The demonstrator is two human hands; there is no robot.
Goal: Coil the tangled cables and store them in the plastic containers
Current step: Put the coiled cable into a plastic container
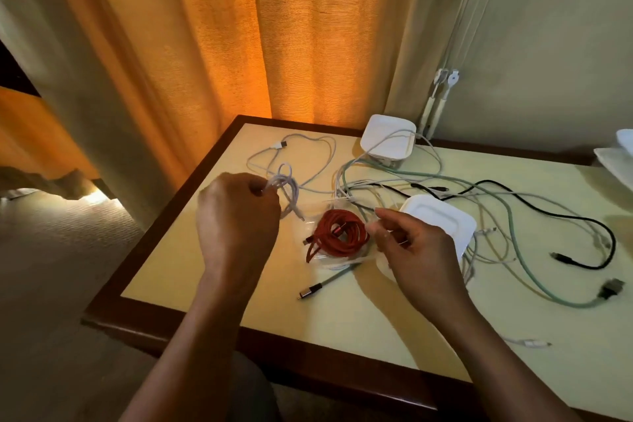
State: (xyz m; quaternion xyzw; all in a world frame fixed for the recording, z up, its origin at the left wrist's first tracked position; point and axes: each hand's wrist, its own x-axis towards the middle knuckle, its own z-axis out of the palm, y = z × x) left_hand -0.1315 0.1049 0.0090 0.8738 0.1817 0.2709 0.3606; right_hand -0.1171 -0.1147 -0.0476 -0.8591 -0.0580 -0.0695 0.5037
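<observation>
**Operator:** Which step am I on?

**Helper:** You are coiling. Your left hand is up over the table, with its fingers curled tight round a small bunch of loops of the white cable. The rest of that cable lies loose on the table behind your hand, out to its plug.

**Operator:** And my other hand?

**Helper:** Your right hand is by the clear container. Its fingers are bent, and one fingertip is close to the thumb at the rim. I cannot tell if you are pinching the rim or only touching it.

**Operator:** What is put away so far?

**Helper:** The red cable sits coiled in that clear container. The white lid lies just beside it, on top of some cables.

**Operator:** What should come next?

**Helper:** I think you need to wind in the loose part of the white cable, loop by loop. Keep the loops pinched so they do not spring open. Then it needs a container. After that, the green cable and the black cable are left, and they cross each other, so pull slowly.
</observation>
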